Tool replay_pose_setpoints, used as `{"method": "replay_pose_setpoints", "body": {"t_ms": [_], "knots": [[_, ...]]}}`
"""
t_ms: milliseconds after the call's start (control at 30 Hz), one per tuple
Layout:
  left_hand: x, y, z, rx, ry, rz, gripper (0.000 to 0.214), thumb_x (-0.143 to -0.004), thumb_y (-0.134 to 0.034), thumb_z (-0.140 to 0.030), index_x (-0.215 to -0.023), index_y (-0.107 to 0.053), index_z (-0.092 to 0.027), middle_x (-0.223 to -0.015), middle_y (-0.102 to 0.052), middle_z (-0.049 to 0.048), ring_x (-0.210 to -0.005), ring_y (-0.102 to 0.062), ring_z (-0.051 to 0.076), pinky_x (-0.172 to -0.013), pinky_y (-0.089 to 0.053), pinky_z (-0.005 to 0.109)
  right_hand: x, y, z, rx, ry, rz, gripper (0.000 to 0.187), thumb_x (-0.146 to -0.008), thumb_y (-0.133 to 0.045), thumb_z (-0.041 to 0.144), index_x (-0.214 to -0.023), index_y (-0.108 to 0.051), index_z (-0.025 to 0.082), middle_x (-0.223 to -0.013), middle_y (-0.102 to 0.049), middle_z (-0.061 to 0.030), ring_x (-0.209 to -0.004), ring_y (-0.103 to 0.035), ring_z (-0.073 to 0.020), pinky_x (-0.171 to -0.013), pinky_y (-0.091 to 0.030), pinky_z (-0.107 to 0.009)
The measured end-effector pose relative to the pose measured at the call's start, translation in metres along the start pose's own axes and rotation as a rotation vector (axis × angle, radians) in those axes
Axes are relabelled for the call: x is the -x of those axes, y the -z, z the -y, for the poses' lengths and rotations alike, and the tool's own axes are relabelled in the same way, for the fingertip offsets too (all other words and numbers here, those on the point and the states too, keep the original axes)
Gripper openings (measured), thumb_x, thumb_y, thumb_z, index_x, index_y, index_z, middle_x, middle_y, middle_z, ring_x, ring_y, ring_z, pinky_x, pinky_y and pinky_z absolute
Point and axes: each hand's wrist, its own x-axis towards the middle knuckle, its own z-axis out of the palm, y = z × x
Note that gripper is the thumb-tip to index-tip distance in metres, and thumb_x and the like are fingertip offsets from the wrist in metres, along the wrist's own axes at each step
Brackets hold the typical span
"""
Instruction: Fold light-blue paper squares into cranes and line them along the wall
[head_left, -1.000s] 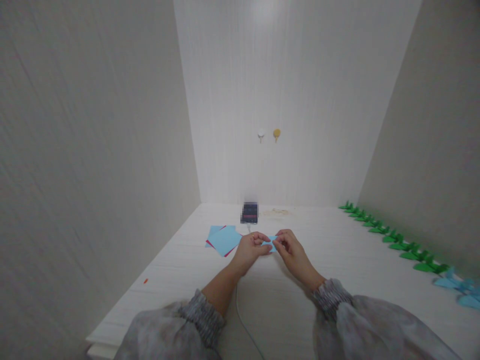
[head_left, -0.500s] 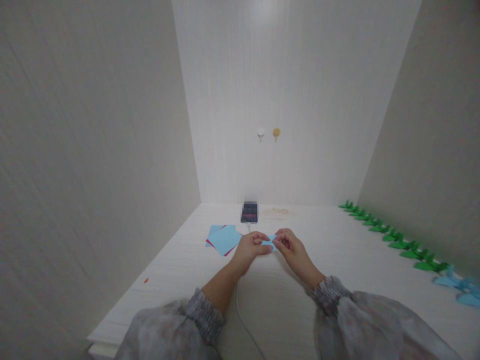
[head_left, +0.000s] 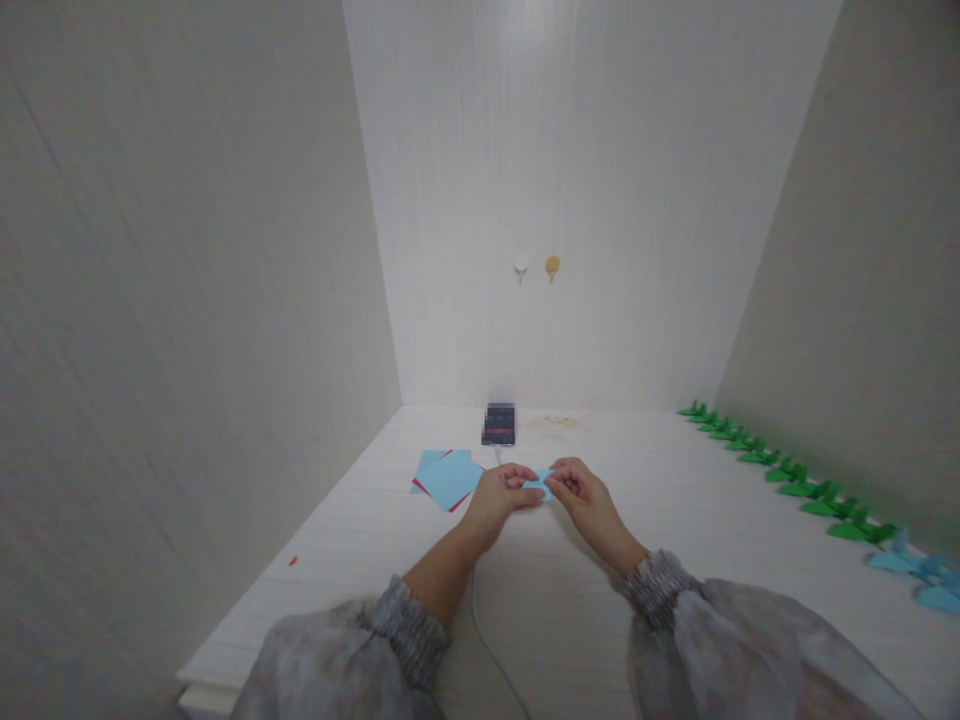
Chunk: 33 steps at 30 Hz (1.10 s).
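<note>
Between my two hands is a small piece of folded light-blue paper (head_left: 537, 484), partly covered by my fingers. My left hand (head_left: 501, 500) pinches its left side, thumb below and fingers above. On the other side, the thumb and fingertips of my right hand (head_left: 582, 492) close on the paper's right edge. Just left of my left hand lies a stack of square paper sheets (head_left: 448, 480), light blue on top with red edges showing beneath. The exact folds of the held paper are too small to make out.
A phone (head_left: 499, 424) with a blurred screen stands at the back, its white cable (head_left: 484, 635) running toward me. Green folded-paper figures (head_left: 787, 470) line the right wall, with light-blue ones (head_left: 904, 560) nearer. An orange scrap (head_left: 293, 561) lies at left. Two hooks (head_left: 553, 266) are on the back wall.
Almost nothing differs. Both hands keep their grip on the blue paper, with only a very slight shift of the right forearm.
</note>
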Motion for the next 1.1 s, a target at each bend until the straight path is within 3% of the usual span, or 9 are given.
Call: {"method": "replay_pose_setpoints", "body": {"t_ms": [133,333,467,733,967,1100], "knots": [[0.000,-0.001,-0.001,0.030,0.017,0.002,0.034,-0.043,-0.072,-0.021,-0.070,-0.055,-0.012,-0.057,-0.060,0.0006,-0.051,-0.054,0.010,-0.057,-0.042,0.023,0.001,-0.001,0.000,-0.014,-0.008,-0.013,0.016,-0.068,-0.053,0.033,-0.063,-0.051,0.018,-0.076,-0.048,-0.0028,-0.066,-0.046,-0.0134,-0.058,-0.039,-0.026],[0.002,-0.004,-0.003,-0.014,0.023,-0.035,0.032,-0.041,-0.073,-0.021,-0.067,-0.056,-0.012,-0.053,-0.058,-0.0010,-0.048,-0.052,0.009,-0.055,-0.042,0.023,0.002,-0.003,-0.003,-0.180,-0.141,-0.008,0.021,-0.066,-0.055,0.031,-0.079,-0.042,0.021,-0.056,-0.044,0.0045,-0.049,-0.044,-0.0109,-0.044,-0.037,-0.023],[0.002,-0.003,-0.001,-0.073,-0.045,-0.019,0.031,-0.045,-0.071,-0.027,-0.068,-0.056,-0.012,-0.052,-0.057,-0.0009,-0.046,-0.050,0.008,-0.051,-0.039,0.020,0.003,-0.003,-0.005,-0.199,-0.156,0.006,0.024,-0.066,-0.055,0.030,-0.081,-0.038,0.022,-0.054,-0.041,0.0063,-0.048,-0.043,-0.0104,-0.043,-0.035,-0.022],[-0.003,0.000,0.003,-0.124,-0.089,-0.048,0.029,-0.045,-0.071,-0.027,-0.063,-0.056,-0.012,-0.052,-0.056,-0.0004,-0.047,-0.049,0.008,-0.051,-0.037,0.020,0.001,-0.002,-0.005,-0.263,-0.165,-0.038,0.029,-0.061,-0.059,0.030,-0.082,-0.041,0.021,-0.078,-0.051,-0.0010,-0.063,-0.051,-0.0122,-0.056,-0.042,-0.026],[-0.005,0.006,0.006,-0.130,-0.108,-0.059,0.028,-0.047,-0.070,-0.025,-0.066,-0.055,-0.012,-0.053,-0.056,-0.0011,-0.044,-0.046,0.006,-0.047,-0.034,0.019,-0.001,0.000,-0.013,-0.367,-0.260,-0.035,0.025,-0.072,-0.047,0.040,-0.084,-0.044,0.019,-0.067,-0.056,0.0003,-0.060,-0.055,-0.0133,-0.062,-0.042,-0.029],[-0.004,0.006,0.006,-0.119,-0.120,-0.058,0.027,-0.049,-0.069,-0.026,-0.066,-0.053,-0.013,-0.050,-0.054,-0.0026,-0.042,-0.044,0.005,-0.045,-0.032,0.018,0.002,-0.002,-0.004,-0.443,-0.336,0.055,0.036,-0.061,-0.062,0.033,-0.088,-0.043,0.019,-0.054,-0.051,0.0060,-0.055,-0.054,-0.0126,-0.060,-0.042,-0.028]]}}
